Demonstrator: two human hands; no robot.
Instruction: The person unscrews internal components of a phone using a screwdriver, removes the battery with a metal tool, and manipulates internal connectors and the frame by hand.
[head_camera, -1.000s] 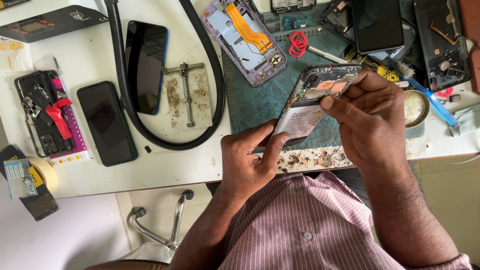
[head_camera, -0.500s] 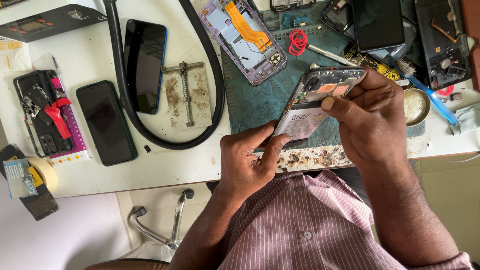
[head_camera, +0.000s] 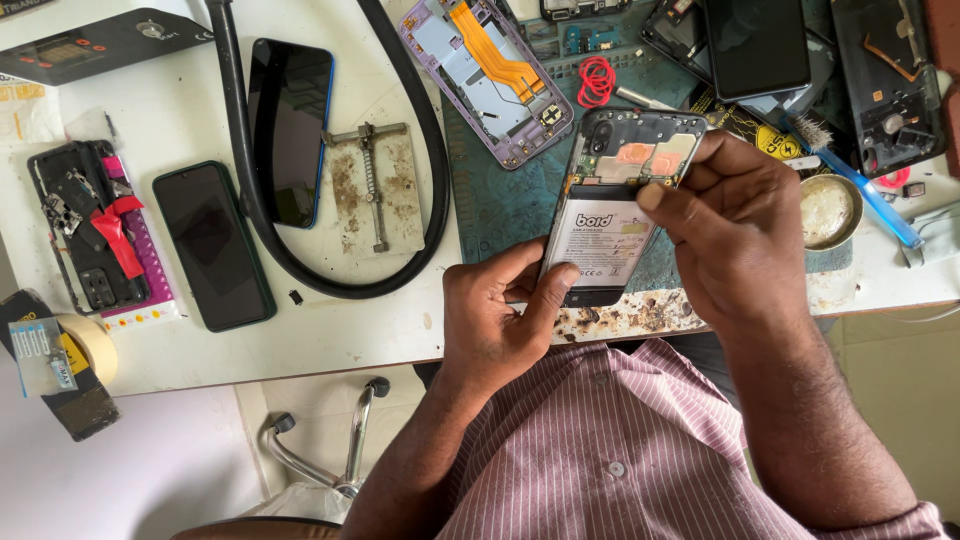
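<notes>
Just below the purple phone frame (head_camera: 487, 75), your left hand (head_camera: 500, 320) still pinches the opened phone (head_camera: 612, 215) while your right hand (head_camera: 740, 235), closed on its top edge, has barely shifted.

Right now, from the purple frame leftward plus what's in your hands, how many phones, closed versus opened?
Closed, dark screens up: 2, the blue-edged phone and the dark green phone.
Opened, insides showing: 3, the held phone, the purple-framed phone, the left-edge phone.
Total: 5.

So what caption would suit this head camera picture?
Left hand and right hand hold an opened phone above a cluttered repair bench.
</notes>
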